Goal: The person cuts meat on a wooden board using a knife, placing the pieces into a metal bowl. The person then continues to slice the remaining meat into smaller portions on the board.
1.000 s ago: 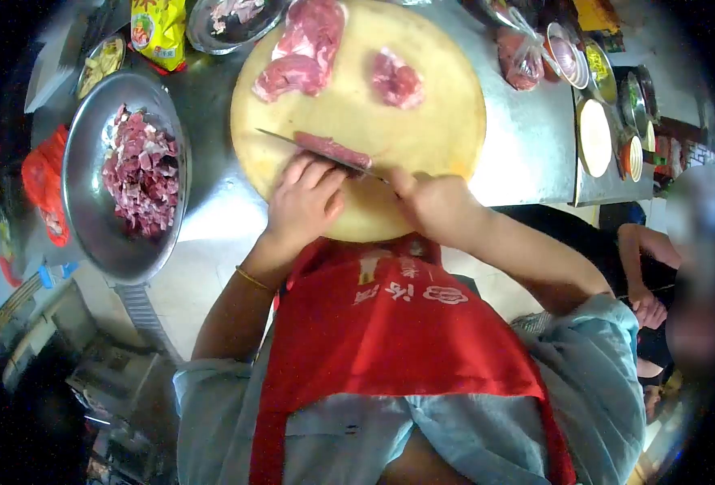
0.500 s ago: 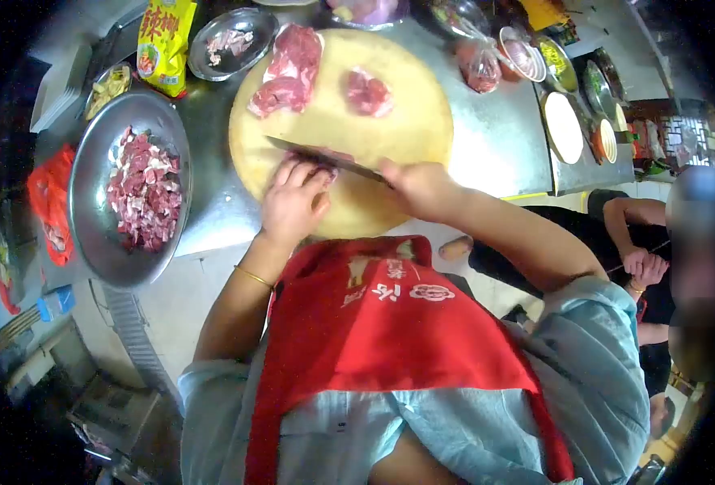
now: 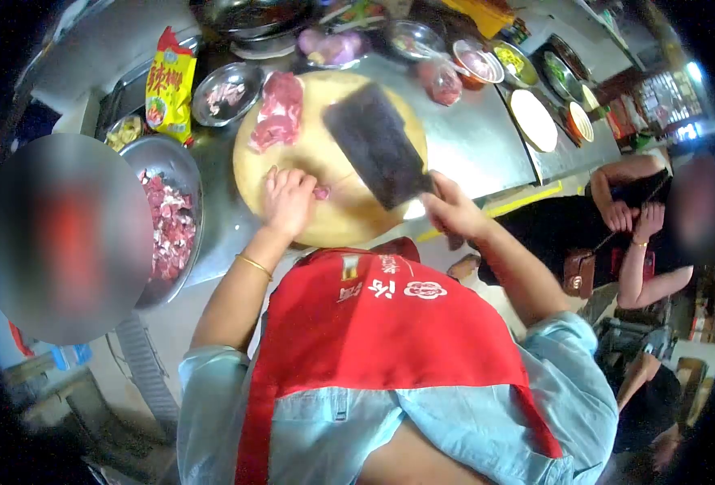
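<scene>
One red apron (image 3: 382, 339) nearest: white characters on it, one looks like 洛, flower emblem beside them, rest not legible. Left hand (image 3: 287, 198) has fingers drawn together over a small meat piece (image 3: 320, 193), end poking out on the thumb side; reads as pinning it to the board so it can't skid. Right hand (image 3: 453, 208) wraps the handle of a cleaver (image 3: 374, 145), broad face showing, blade over the board's right half, apart from the left fingers, presumably for safety. Can't tell blade height; no maker's mark legible. Round chopping board (image 3: 357, 230) sits just beyond the apron, likely for reach. Large metal bowl (image 3: 163, 153) with cut meat (image 3: 171, 230) stands just left, probably so pieces travel little; blurred patch hides part of it. Meat slab (image 3: 280, 109) lies far left on the board, seemingly parked off the cutting spot. Farther: yellow packet (image 3: 170, 89), first big character looks like 辣, next unclear. Purple onions (image 3: 333, 47) behind the board; bagged meat (image 3: 441, 83) right, no readable label. Another person (image 3: 651, 222) far right.
</scene>
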{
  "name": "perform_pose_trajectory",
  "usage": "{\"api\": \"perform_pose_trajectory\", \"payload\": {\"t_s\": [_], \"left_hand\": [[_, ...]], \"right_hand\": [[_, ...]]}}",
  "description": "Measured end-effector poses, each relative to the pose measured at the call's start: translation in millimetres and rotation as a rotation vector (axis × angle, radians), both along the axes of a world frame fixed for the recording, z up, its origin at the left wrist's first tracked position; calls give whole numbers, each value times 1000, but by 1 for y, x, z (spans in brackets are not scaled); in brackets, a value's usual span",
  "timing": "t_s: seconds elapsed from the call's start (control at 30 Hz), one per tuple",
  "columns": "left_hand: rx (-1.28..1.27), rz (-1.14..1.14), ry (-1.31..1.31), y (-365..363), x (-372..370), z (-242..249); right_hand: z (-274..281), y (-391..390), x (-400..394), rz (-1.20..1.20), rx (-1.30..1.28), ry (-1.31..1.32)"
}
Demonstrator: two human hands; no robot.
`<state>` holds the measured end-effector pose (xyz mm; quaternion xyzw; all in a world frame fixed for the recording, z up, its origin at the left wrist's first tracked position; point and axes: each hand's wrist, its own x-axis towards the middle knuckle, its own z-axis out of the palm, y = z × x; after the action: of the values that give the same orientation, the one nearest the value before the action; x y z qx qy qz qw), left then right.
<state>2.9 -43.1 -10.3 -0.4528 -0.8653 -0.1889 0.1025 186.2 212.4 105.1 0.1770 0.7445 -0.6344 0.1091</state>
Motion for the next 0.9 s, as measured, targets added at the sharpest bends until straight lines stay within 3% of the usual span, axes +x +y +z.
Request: {"api": "perform_pose_trajectory", "payload": {"t_s": [0.1,0.2,0.23,0.37,0.53,0.6,0.63,0.73,0.77,0.9], "left_hand": [[-76,-82,-15,0,-13,-10],[-64,-96,-163,0,-17,-1],[20,-135,-118,1,-19,-7],[26,-300,-84,5,-16,-11],[-74,-468,-69,31,2,2],[-27,-453,-196,37,3,10],[26,-456,-268,37,3,15],[64,-504,-475,50,-15,33],[57,-531,-542,56,-22,39],[-87,-500,-327,95,10,71]], "right_hand": [[-12,-12,-6,-249,-404,30],[-23,-6,2,-369,-219,21],[-29,-4,6,-297,128,26],[-50,-3,34,-353,-244,-145],[-41,-17,18,-505,-812,17],[-38,-14,12,-565,-978,46],[-37,-8,12,-595,-809,43],[-56,-2,19,-564,468,85],[-71,4,24,-450,828,-54],[-95,15,22,-426,750,-169]]}}
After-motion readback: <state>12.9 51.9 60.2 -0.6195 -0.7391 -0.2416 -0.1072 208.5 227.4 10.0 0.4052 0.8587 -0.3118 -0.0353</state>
